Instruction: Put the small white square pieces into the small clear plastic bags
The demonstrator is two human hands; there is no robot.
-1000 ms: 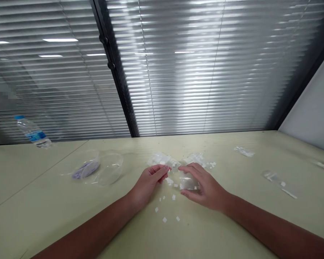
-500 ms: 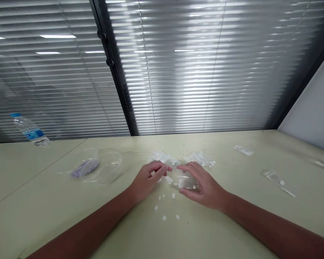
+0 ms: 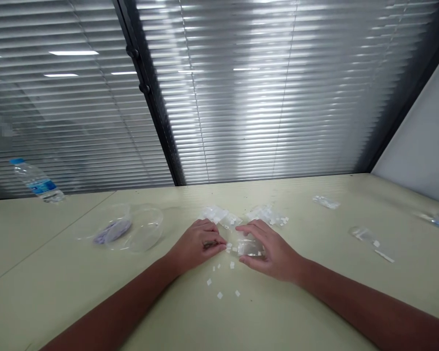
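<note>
My left hand (image 3: 195, 247) rests on the table with its fingers curled and thumb and fingertips pinched together beside a small cluster of white paper-like squares (image 3: 229, 247). Whether a square is between the fingertips is too small to make out. My right hand (image 3: 272, 251) curves thumb and fingers around the two edges of a small clear plastic bag (image 3: 250, 247). A few white pieces show by the bag's left side. Several loose squares (image 3: 220, 295) are scattered nearer to me. Behind the hands lie two clear bags of white pieces, a left one (image 3: 215, 214) and a right one (image 3: 266, 214).
Clear round plastic containers (image 3: 146, 231) and a purple bundle (image 3: 112, 231) are on the left. A water bottle (image 3: 38, 181) stands at the far left. Small clear packets (image 3: 326, 202) and a white strip (image 3: 384, 256) lie right. Window blinds (image 3: 241, 122) rise behind the table.
My left hand has lowered its fingertips toward the square cluster and turned more palm-down. My right hand keeps its place around the bag. The whole view has shifted slightly.
</note>
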